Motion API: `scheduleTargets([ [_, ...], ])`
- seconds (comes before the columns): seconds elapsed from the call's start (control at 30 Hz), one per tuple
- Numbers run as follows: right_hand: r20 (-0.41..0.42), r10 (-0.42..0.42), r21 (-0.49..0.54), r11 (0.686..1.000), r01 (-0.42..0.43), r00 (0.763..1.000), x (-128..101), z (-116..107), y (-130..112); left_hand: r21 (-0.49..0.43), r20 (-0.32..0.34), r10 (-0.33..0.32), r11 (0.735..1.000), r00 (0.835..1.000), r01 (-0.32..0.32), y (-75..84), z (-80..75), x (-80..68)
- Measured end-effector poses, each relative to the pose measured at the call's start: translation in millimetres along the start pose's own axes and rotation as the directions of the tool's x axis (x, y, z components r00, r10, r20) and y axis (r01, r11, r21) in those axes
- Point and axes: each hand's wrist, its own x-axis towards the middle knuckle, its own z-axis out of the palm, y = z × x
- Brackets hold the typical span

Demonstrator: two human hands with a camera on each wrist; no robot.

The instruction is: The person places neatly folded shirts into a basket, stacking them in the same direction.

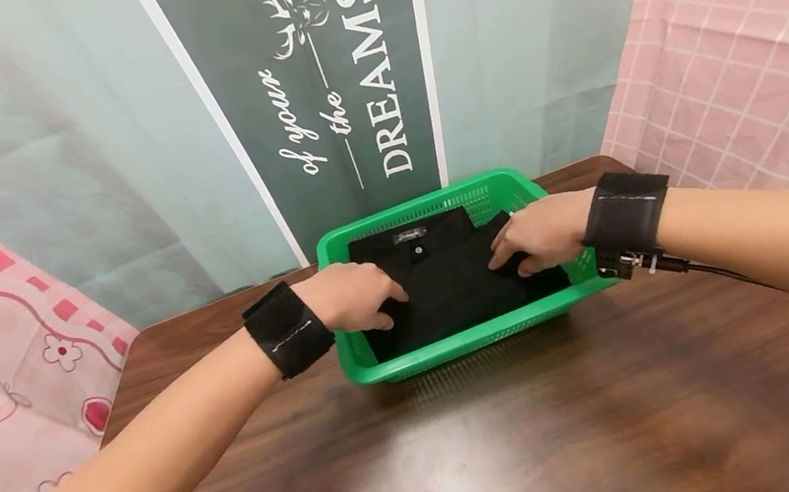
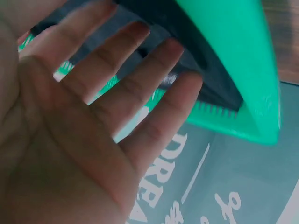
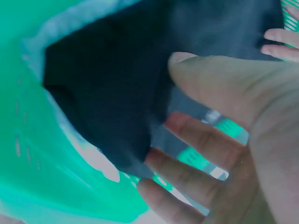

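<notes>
A folded black shirt (image 1: 447, 293) lies in a green plastic basket (image 1: 468, 338), its collar label and a button facing up in the head view. My left hand (image 1: 357, 291) rests on the shirt's left part. In the left wrist view the fingers (image 2: 148, 95) of that hand are spread and nearly straight over the dark cloth (image 2: 212, 74). My right hand (image 1: 547, 233) is over the shirt's right side. Its thumb (image 3: 205, 79) and fingers are apart in the right wrist view, with fingertips right at a fold of the cloth (image 3: 103, 93).
The basket stands on a brown wooden table (image 1: 497, 433) near its back edge. Behind hangs a grey-green curtain (image 1: 509, 36) with white lettering. Pink patterned cloths hang at left and right. A black cable (image 1: 716, 268) runs from the right wrist band (image 1: 625, 214).
</notes>
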Motion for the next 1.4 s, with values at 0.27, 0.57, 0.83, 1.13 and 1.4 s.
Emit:
scheduleTargets([
  [0.27, -0.423, 0.01, -0.043, 0.999, -0.031, 0.906, -35, 6, 3, -0.024, -0.549, 0.071, 0.995, 0.833, -0.1, -6.4, 9.0, -38.9],
  [0.57, -0.685, -0.022, -0.037, 0.999, -0.004, 0.729, -67, 71, 18, -0.091, -0.77, -0.005, 0.991, 0.638, -0.102, -4.2, 75.2, -70.5],
  [0.83, -0.84, -0.183, -0.116, 0.98, 0.16, 0.511, -56, 79, -34, -0.141, -0.884, -0.074, 0.984, 0.461, -0.112, 26.5, 85.0, -89.6],
  [1.13, -0.834, -0.201, -0.114, 0.974, 0.195, 0.514, -43, 85, -97, -0.192, -0.916, -0.173, 0.981, 0.361, -0.016, 76.3, 100.9, -90.9],
  [1.4, -0.818, -0.056, -0.008, 0.996, 0.086, 0.572, -33, 100, -112, -0.205, -0.871, -0.207, 0.977, 0.445, 0.054, 85.3, 111.5, -80.4],
])
